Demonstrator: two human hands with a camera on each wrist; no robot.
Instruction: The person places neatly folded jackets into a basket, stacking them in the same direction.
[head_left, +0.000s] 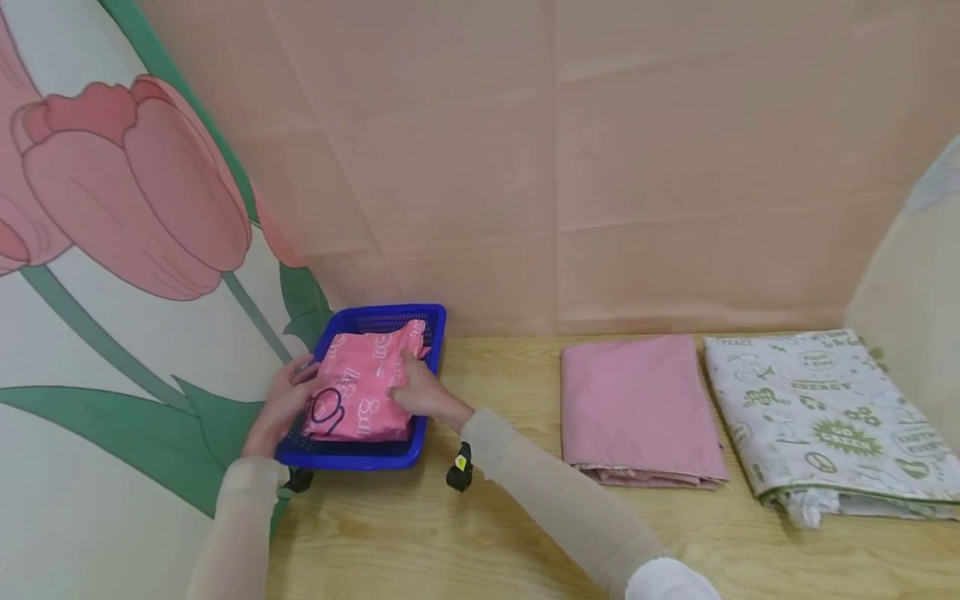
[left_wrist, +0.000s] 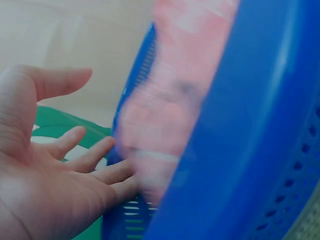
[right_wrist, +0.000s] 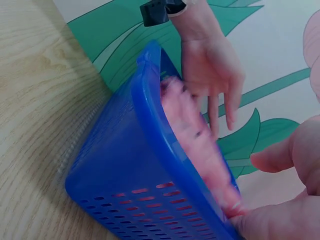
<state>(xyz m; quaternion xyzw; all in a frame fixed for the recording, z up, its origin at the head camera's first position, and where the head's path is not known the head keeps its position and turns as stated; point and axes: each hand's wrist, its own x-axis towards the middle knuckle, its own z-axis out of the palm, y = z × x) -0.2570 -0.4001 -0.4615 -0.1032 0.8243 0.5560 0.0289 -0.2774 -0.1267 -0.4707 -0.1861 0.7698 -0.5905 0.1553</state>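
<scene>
A pink folded cloth point(head_left: 360, 387) with white lettering and a dark outline print lies inside a blue plastic basket point(head_left: 348, 460). My left hand point(head_left: 279, 408) is at the basket's left side, its fingers spread and its fingertips right at the cloth's edge in the left wrist view. Over the cloth's right part, my right hand point(head_left: 426, 390) touches it with extended fingers, thumb held apart in the right wrist view. Blur softens the cloth point(left_wrist: 165, 115) in both wrist views.
To the right on the wooden table point(head_left: 487, 542) lie a plain pink folded cloth point(head_left: 637, 408) and a white folded cloth point(head_left: 832, 417) with green prints. A tulip-patterned panel point(head_left: 112, 208) borders the basket's left, and a pinkish sheet point(head_left: 562, 167) hangs behind.
</scene>
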